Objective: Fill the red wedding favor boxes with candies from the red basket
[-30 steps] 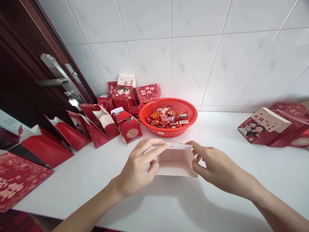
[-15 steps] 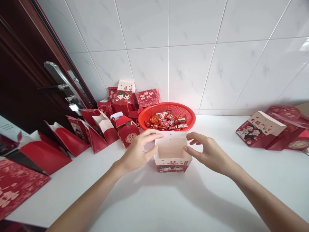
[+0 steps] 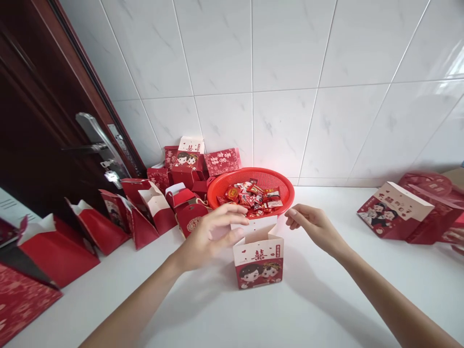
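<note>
A small paper gift box (image 3: 259, 268), cream above and dark red below with two cartoon figures, stands upright on the white table with its top open. My left hand (image 3: 212, 234) is beside its upper left edge, fingers stretched and apart, slightly blurred; whether it touches the flap I cannot tell. To the right of the box, apart from it, my right hand (image 3: 313, 224) has its fingers curled and thumb pressed in, with nothing visible in them. Just behind the box is a red plastic basket (image 3: 286, 179) holding several wrapped candies (image 3: 250, 195).
Open red gift boxes (image 3: 58, 249) line the table's left side. More boxes (image 3: 190, 159) are piled at the back left against the tiled wall (image 3: 282, 130). Another group, with a printed box (image 3: 393, 210) in front, stands at the right. A dark door (image 3: 47, 121) borders the left.
The view has tilted up slightly. The box's printed front now shows more fully. My right hand has moved off the box's edge and its fingers have curled in.
</note>
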